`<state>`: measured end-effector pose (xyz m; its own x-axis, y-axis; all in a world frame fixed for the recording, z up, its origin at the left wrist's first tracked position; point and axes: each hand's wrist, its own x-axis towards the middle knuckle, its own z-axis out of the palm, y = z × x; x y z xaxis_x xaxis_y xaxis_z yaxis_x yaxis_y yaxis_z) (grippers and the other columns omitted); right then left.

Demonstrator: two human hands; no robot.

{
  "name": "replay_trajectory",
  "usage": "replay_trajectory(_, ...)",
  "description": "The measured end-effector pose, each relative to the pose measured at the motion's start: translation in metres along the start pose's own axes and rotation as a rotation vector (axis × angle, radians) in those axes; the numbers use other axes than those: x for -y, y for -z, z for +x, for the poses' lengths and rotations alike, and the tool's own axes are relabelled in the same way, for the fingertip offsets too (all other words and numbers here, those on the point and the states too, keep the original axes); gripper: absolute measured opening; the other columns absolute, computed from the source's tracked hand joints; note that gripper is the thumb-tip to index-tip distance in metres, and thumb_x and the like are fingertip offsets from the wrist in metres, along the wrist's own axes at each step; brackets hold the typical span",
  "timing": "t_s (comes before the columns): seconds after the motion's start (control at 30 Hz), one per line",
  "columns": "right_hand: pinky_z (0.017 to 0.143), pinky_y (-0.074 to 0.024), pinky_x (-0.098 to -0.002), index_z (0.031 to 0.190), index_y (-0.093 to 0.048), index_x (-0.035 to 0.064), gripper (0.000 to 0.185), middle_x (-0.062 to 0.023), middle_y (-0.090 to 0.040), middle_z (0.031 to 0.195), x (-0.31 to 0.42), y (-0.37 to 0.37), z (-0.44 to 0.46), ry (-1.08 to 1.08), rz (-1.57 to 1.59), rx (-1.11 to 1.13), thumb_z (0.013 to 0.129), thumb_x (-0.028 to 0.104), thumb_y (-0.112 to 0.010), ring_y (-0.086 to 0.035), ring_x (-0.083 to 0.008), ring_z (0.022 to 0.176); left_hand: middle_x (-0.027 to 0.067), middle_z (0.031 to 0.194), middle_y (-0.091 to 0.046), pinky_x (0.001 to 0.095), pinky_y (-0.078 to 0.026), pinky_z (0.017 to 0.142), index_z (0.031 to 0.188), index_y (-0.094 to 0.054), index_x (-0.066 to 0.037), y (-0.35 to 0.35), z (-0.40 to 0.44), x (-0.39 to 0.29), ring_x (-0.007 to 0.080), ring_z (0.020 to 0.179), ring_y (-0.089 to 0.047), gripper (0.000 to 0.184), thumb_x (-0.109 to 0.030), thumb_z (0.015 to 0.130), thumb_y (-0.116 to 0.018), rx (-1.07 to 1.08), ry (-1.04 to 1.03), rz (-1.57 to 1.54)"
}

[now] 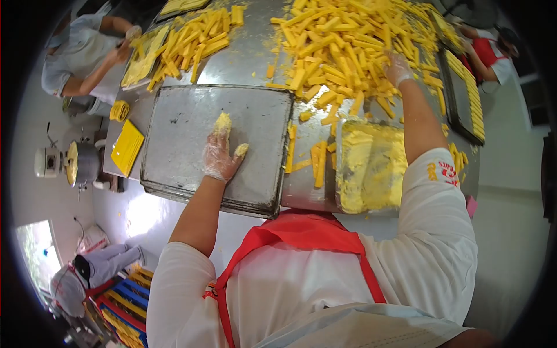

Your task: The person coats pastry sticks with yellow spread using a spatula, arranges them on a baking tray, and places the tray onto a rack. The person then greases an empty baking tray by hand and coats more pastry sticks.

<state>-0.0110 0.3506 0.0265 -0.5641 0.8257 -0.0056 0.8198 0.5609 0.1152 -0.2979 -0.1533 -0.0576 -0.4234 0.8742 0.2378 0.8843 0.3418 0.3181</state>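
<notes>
Head view: yellow sticks point variously, long axes crisscrossed.

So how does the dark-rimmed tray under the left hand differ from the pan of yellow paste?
The tray looks larger than the pan. The tray is mostly bare grey, while the pan holds yellow paste. The tray tops a stack; no stack shows under the pan. Both are roughly rectangular.

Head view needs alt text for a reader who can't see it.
A person's gloved left hand is spread over stacked metal trays while the right hand reaches into a heap of yellow sticks. Beside them on the metal table sits a shallow tray of yellow spread.
</notes>
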Motion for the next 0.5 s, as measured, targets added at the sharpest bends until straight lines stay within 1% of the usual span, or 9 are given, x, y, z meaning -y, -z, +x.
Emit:
replay_trajectory(0.07, 0.115, -0.0306, -0.0400, 0.150, -0.028, 0.0201, 0.053, -0.0082, -0.025, 0.156, 0.032, 0.014, 0.044, -0.079, -0.058, 0.147, 0.100, 0.024, -0.046, -0.025, -0.0270, 0.143, 0.0237, 0.141, -0.039, 0.0489, -0.031, 0.108, 0.141, -0.034, -0.004, 0.010, 0.004, -0.008, 0.0452, 0.126, -0.038, 0.077, -0.038, 0.081, -0.069, 0.012, 0.039, -0.006)
replay_trajectory(0.1, 0.115, -0.0306, -0.0400, 0.150, -0.028, 0.0201, 0.053, -0.0082, -0.025, 0.156, 0.041, 0.015, 0.065, -0.046, -0.052, 0.154, 0.100, 0.024, -0.046, -0.025, -0.0270, 0.143, 0.0236, 0.140, -0.040, 0.0492, -0.031, 0.108, 0.141, -0.034, -0.004, 0.010, 0.004, -0.007, 0.0452, 0.126, -0.038, 0.077, -0.038, 0.081, -0.069, 0.060, 0.049, -0.004)
replay_trajectory(0.17, 0.116, -0.0309, -0.0374, 0.151, -0.025, 0.0210, 0.056, -0.0067, -0.021, 0.158, 0.045, 0.008, 0.103, -0.177, 0.124, 0.223, 0.099, 0.020, -0.047, -0.022, -0.0236, 0.144, 0.0234, 0.139, -0.041, 0.0493, -0.030, 0.110, 0.140, -0.035, -0.001, 0.011, 0.006, -0.008, 0.0453, 0.128, -0.037, 0.077, -0.041, 0.082, -0.067, 0.109, 0.070, 0.016)
replay_trajectory(0.2, 0.116, -0.0309, -0.0374, 0.151, -0.025, 0.0210, 0.056, -0.0067, -0.021, 0.158, 0.043, -0.008, 0.125, -0.147, 0.128, 0.234, 0.099, 0.020, -0.047, -0.022, -0.0236, 0.144, 0.0234, 0.139, -0.041, 0.0493, -0.030, 0.110, 0.140, -0.035, -0.001, 0.010, 0.006, -0.008, 0.0453, 0.128, -0.037, 0.077, -0.041, 0.082, -0.067, 0.113, 0.100, 0.027)
replay_trajectory(0.27, 0.114, -0.0342, -0.0373, 0.151, -0.027, 0.0210, 0.058, -0.0072, -0.021, 0.158, 0.040, -0.045, 0.168, 0.011, -0.343, 0.104, 0.097, 0.013, -0.048, -0.027, -0.0233, 0.143, 0.0237, 0.140, -0.041, 0.0489, -0.029, 0.111, 0.140, -0.035, 0.001, 0.008, 0.004, -0.004, 0.0450, 0.129, -0.036, 0.078, -0.044, 0.084, -0.064, 0.154, 0.047, 0.108)
replay_trajectory(0.3, 0.114, -0.0342, -0.0373, 0.151, -0.027, 0.0210, 0.058, -0.0072, -0.021, 0.158, 0.047, -0.054, 0.175, 0.033, -0.341, 0.110, 0.097, 0.013, -0.048, -0.027, -0.0233, 0.143, 0.0237, 0.140, -0.041, 0.0489, -0.029, 0.111, 0.140, -0.035, 0.001, 0.008, 0.004, -0.004, 0.0450, 0.129, -0.036, 0.078, -0.044, 0.084, -0.064, 0.161, 0.068, 0.112)
replay_trajectory(0.4, 0.100, -0.0486, -0.0445, 0.152, -0.023, 0.0239, 0.062, -0.0063, -0.026, 0.156, 0.057, -0.054, 0.170, -0.109, -0.147, 0.138, 0.097, 0.012, -0.048, -0.042, -0.0272, 0.134, 0.0233, 0.141, -0.040, 0.0488, -0.027, 0.112, 0.140, -0.035, 0.002, 0.010, 0.005, -0.005, 0.0453, 0.130, -0.036, 0.078, -0.046, 0.085, -0.062, 0.214, 0.081, 0.119)
replay_trajectory(0.47, 0.103, -0.0473, -0.0427, 0.152, -0.022, 0.0252, 0.069, -0.0043, -0.023, 0.157, 0.080, -0.009, 0.132, -0.107, -0.088, 0.238, 0.094, 0.009, -0.054, -0.038, -0.0260, 0.137, 0.0232, 0.142, -0.039, 0.0487, -0.026, 0.113, 0.140, -0.035, 0.002, 0.011, 0.005, -0.006, 0.0461, 0.130, -0.035, 0.078, -0.046, 0.085, -0.062, 0.233, 0.099, 0.086)
replay_trajectory(0.5, 0.108, -0.0430, -0.0400, 0.151, -0.024, 0.0246, 0.068, -0.0028, -0.025, 0.156, 0.078, -0.006, 0.127, -0.056, -0.179, 0.335, 0.093, 0.013, -0.056, -0.035, -0.0241, 0.139, 0.0232, 0.142, -0.039, 0.0487, -0.026, 0.113, 0.140, -0.035, 0.002, 0.013, 0.006, -0.008, 0.0461, 0.130, -0.035, 0.078, -0.046, 0.085, -0.062, 0.239, 0.095, 0.075)
